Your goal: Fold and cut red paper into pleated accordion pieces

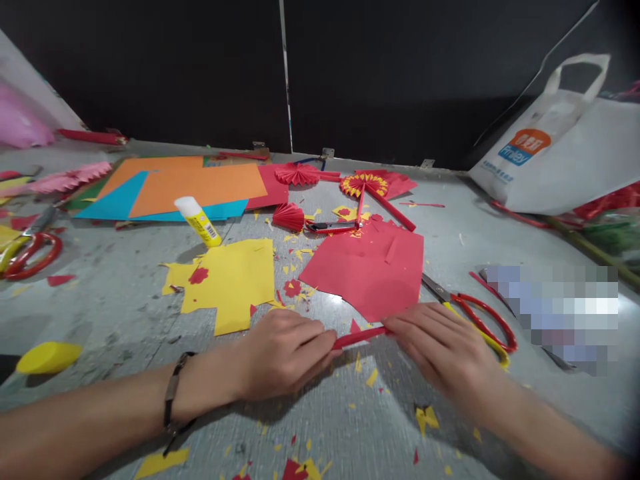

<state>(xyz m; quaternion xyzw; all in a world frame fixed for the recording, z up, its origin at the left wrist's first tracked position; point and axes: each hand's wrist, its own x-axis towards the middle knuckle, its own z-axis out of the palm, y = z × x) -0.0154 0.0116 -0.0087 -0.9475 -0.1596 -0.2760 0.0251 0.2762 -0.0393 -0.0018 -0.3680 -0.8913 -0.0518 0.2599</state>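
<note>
A narrow red paper strip, rolled or folded, spans the gap between my two hands just above the grey table. My left hand, with a dark bracelet on its wrist, is closed on the strip's left end. The other end is pinched under the fingers of my right hand. Beyond them lies a cut sheet of red paper, its lower tip close to my right fingers. Scissors with red and yellow handles rest beside my right hand. Cut yellow paper is past my left hand.
A glue stick stands tilted by stacked orange sheets. Past the red sheet are a box cutter and folded paper fans. More scissors lie left. A white bag stands right. Paper scraps litter the table.
</note>
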